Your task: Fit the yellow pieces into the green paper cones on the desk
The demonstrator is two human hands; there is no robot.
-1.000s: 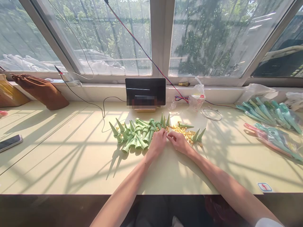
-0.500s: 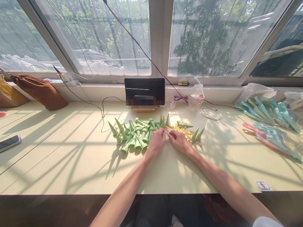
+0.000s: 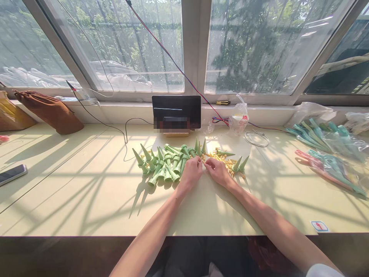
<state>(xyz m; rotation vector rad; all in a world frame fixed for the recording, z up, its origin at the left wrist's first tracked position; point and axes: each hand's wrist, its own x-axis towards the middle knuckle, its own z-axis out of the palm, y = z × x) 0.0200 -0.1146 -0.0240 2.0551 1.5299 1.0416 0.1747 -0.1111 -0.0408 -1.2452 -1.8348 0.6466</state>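
At the middle of the pale cream tabletop (image 3: 213,215), below the windows: bare left hand (image 3: 191,169) and bare right hand (image 3: 218,171) face each other, fingertips near together. Fingers of both bent into a narrow pinch; cannot tell whether anything is held, too small at this range.

Heap of green hollow plastic cones (image 3: 168,175) directly left of the left hand, which hides its right edge; most lie overlapped, some stand point-up at the far left. Small group of upright green cones (image 3: 204,147) just beyond the fingertips. Small yellow plastic pieces (image 3: 227,163) scattered beyond and beside the right hand, partly covered by it. A single green cone (image 3: 226,153) lies on its side behind them; a pair of green cones (image 3: 241,164) stands at their right end.

Behind the heap, a black-screened tablet (image 3: 176,105) props on a tan block (image 3: 176,134), bounding the far side. To its right, a clear plastic bag with red print (image 3: 240,117) and a coiled pale cable (image 3: 261,146). Far right, teal plastic items in clear wrap (image 3: 311,132). Far left, a brown cloth drawstring bag (image 3: 52,111) and a dark-screened phone (image 3: 13,174), both well apart from the hands.
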